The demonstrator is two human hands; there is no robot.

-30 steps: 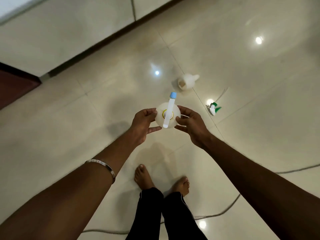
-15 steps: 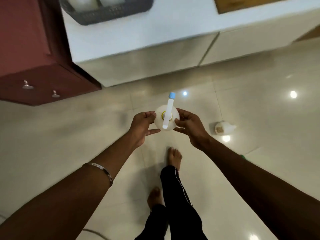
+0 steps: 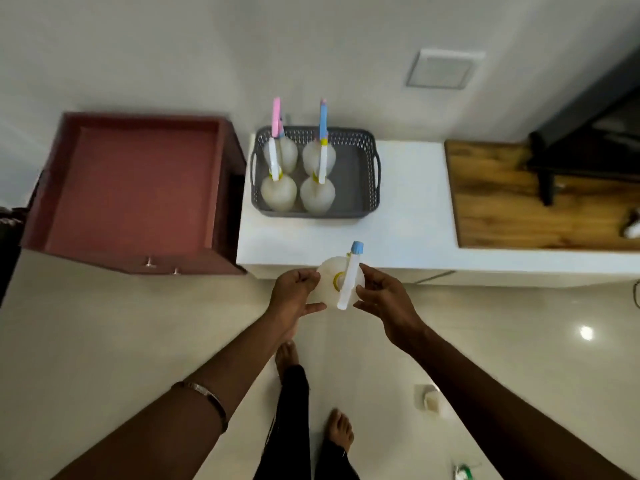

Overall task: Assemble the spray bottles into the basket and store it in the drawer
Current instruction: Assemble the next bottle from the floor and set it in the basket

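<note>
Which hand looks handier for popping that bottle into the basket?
Probably the right hand. The free space in the basket lies on its right side, past the four bottles. Both hands grip the spray bottle, so the left hand could simply let go.

Spray bottle between both hands

Both forearms are bare, no sleeves showing. There's a thin metal bangle on the left wrist, plus black trousers with a thin pale side stripe, and bare feet.
</note>
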